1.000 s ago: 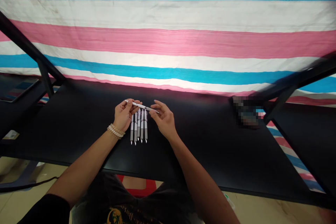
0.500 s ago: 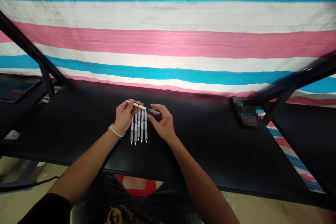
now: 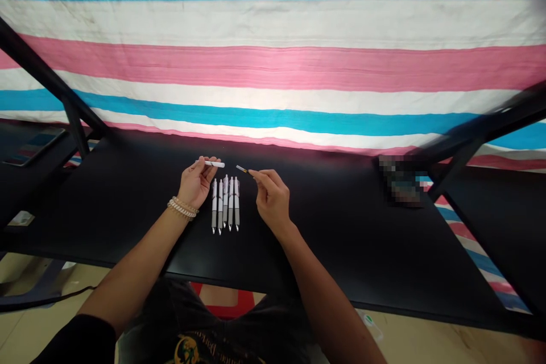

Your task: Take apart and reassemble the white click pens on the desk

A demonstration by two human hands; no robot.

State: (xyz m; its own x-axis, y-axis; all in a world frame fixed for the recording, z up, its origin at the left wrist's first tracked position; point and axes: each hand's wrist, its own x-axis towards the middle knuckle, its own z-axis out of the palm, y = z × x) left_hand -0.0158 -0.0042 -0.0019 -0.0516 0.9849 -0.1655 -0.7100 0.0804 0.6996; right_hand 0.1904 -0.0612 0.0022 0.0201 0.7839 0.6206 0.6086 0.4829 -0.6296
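My left hand [image 3: 197, 180] pinches a white pen barrel [image 3: 216, 164] between thumb and fingers, its free end pointing right. My right hand [image 3: 273, 190] is closed on a thin pen refill [image 3: 242, 169], whose pale end points left toward the barrel. A gap separates the refill from the barrel. Whatever else my right fingers may cover is hidden. Below and between both hands, several white pens with grey grips [image 3: 225, 205] lie side by side on the black table [image 3: 341, 239], their silver tips facing me.
Black metal braces [image 3: 38, 62] [image 3: 490, 131] rise at both sides. A striped sheet [image 3: 273, 68] hangs along the table's back edge. A blurred-out dark object [image 3: 398, 182] sits at the back right. A flat dark device [image 3: 34, 147] rests at far left.
My hands have moved apart, the left one leftward with the barrel, the right one slightly right. The thin refill now shows from my right fingers, where a grey grip piece showed before.
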